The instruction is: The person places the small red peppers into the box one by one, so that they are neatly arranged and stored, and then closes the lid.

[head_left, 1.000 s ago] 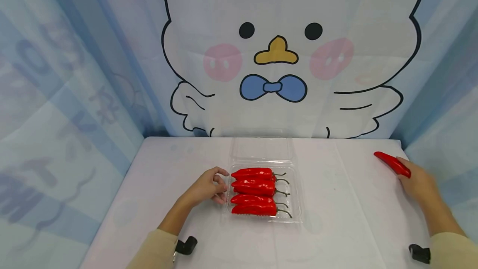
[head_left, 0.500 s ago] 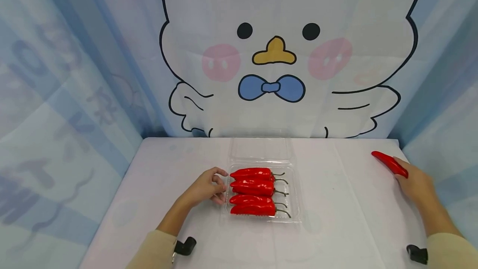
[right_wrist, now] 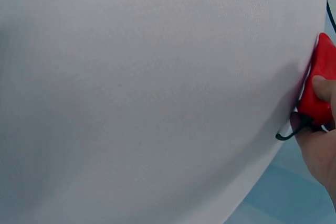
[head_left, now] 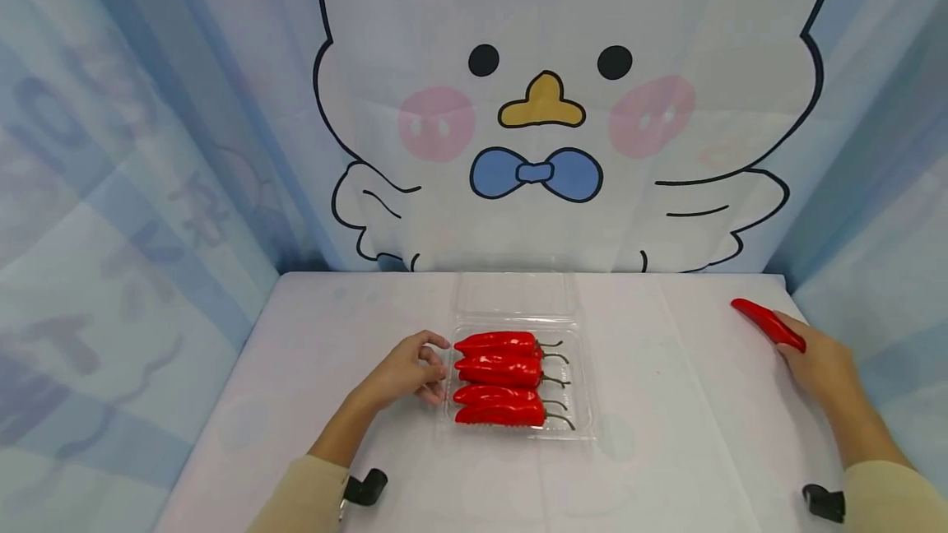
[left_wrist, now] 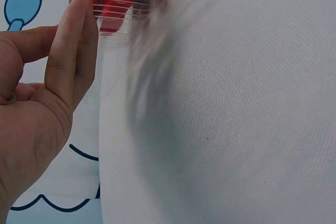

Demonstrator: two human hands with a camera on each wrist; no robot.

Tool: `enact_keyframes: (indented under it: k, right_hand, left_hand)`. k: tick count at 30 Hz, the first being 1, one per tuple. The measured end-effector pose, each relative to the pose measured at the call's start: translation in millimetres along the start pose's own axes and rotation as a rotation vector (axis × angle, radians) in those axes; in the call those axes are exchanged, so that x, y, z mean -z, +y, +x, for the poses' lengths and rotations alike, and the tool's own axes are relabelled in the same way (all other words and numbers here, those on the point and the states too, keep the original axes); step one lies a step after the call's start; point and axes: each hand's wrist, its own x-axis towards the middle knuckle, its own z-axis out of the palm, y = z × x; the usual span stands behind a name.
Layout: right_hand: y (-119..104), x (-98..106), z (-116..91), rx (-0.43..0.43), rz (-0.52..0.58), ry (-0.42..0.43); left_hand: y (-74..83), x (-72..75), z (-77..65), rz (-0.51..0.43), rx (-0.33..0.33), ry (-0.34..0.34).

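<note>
In the head view, a clear plastic clamshell box (head_left: 585, 401) lies with its lid (head_left: 514, 294) folded back. Several red chili peppers (head_left: 499, 370) lie across it in a column, their green stems to the right. My left hand (head_left: 407, 368) is at the box's left edge; in the left wrist view its straight fingers (left_wrist: 65, 51) touch or nearly touch the ribbed wall (left_wrist: 118, 3). My right hand (head_left: 822, 360), far right, grips one red chili pepper (head_left: 768, 324) by its stem end, tip pointing up and left. The right wrist view shows the thumb on this pepper (right_wrist: 321, 95) and its dark green stem.
A white cloth covers the table (head_left: 666, 434), whose back edge meets a printed curtain (head_left: 548, 229). More curtains (head_left: 111, 270) hang at both sides. The right hand is close to the table's right edge.
The whole head view has shifted slightly left. My right hand still holds the chili pepper near the same spot. The left hand and the box keep their places relative to each other.
</note>
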Motion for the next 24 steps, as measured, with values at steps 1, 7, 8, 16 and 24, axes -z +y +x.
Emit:
enact_keyframes:
  k: [1,7,8,16,24]
  right_hand:
    - [0,0,0,0.003,0.002,0.000]
    - [-2,1,-4,0.026,0.001,0.001]
    - [-2,1,-5,0.034,0.001,0.003]
    - [-11,3,-15,0.086,0.048,0.016]
    - [-33,9,-23,0.163,0.057,0.021]
  left_hand:
    - [0.0,0.2,0.2,0.001,0.001,0.000]
    - [-1.6,0.8,0.8,0.007,0.004,-0.004]
    - [-1.9,0.9,0.8,0.011,0.005,-0.004]
    - [-4.3,0.7,1.4,0.022,0.002,-0.004]
    - [-4.1,1.2,1.3,0.024,0.007,0.003]
